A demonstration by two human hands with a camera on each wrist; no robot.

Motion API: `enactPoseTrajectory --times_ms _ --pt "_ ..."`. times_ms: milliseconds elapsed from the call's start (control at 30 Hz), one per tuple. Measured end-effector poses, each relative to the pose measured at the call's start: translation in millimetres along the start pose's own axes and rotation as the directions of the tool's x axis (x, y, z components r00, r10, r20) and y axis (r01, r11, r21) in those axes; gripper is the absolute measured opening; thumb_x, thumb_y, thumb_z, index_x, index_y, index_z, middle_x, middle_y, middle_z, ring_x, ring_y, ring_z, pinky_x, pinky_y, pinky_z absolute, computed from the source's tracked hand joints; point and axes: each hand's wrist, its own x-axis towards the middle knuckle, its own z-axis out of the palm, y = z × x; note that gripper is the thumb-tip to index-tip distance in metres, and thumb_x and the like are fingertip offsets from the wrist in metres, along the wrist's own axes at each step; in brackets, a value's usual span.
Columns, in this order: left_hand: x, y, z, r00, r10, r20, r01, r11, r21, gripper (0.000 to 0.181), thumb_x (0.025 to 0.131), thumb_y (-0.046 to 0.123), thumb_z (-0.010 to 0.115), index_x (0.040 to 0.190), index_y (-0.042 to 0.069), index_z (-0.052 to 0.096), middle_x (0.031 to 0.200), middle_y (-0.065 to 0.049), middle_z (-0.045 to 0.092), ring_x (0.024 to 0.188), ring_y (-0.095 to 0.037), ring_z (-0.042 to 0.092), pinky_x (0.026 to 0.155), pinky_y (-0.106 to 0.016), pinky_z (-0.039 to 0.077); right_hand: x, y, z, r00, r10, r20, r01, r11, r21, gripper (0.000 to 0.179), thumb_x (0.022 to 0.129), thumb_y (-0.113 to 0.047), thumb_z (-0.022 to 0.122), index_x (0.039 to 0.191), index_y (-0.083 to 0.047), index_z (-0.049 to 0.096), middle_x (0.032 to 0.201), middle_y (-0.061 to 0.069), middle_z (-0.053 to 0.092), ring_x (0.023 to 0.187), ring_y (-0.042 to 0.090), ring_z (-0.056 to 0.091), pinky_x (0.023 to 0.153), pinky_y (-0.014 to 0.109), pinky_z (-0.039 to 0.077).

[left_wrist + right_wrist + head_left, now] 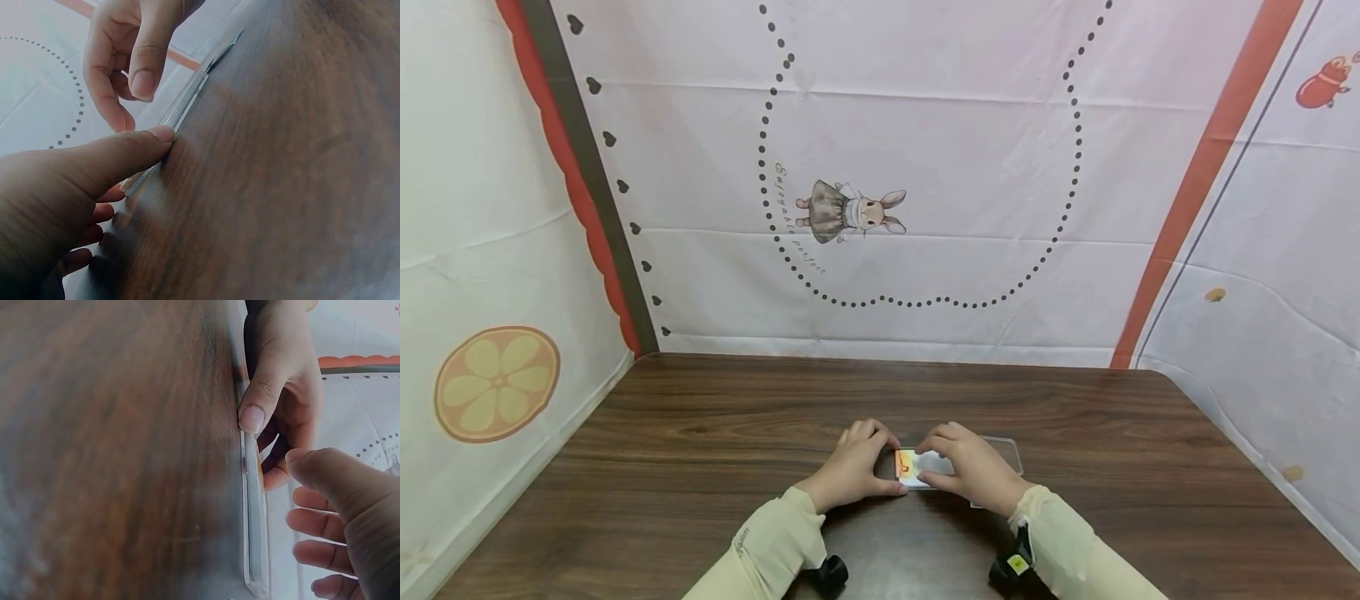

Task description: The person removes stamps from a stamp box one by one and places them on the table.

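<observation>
A flat, clear-edged case with an orange, white and pale blue picture face lies on the dark wooden table, partly hidden by the hands. My left hand holds its left end, thumb on the near edge and fingers at the far edge. The left wrist view shows that thumb pressed on the rim. Over the case's right part, my right hand hovers with loosely bent fingers. In the right wrist view its thumb stands apart from the case, pinching nothing.
A clear plastic piece with a thin rim lies under and beyond the right hand; whether it joins the case I cannot tell. The wooden table reaches back to a printed cloth. Cloth walls stand at both sides.
</observation>
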Motion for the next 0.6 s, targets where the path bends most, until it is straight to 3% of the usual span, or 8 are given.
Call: enactPoseTrajectory --times_ms 367,600 --pt "-0.1 -2.0 3.1 0.999 0.018 -0.028 -0.018 1.000 0.015 0.050 0.076 0.043 0.080 0.111 0.014 0.061 0.119 -0.007 0.053 0.114 -0.028 0.046 0.098 -0.051 0.035 4.8 0.6 0.7 0.998 0.023 0.054 -0.022 1.000 -0.017 0.029 0.087 -0.034 0.070 0.110 -0.015 0.068 0.109 -0.003 0.066 0.101 0.015 0.059 0.087 0.035 0.050" --pt "-0.2 -1.1 1.7 1.000 0.000 -0.006 0.000 1.000 0.008 0.051 0.076 0.043 0.080 0.113 0.014 0.061 0.120 -0.007 0.052 0.115 -0.028 0.045 0.099 -0.051 0.035 7.8 0.2 1.4 0.996 0.027 0.083 -0.024 0.999 -0.028 0.031 0.086 -0.035 0.071 0.110 -0.016 0.069 0.109 -0.004 0.066 0.101 0.013 0.059 0.088 0.035 0.050"
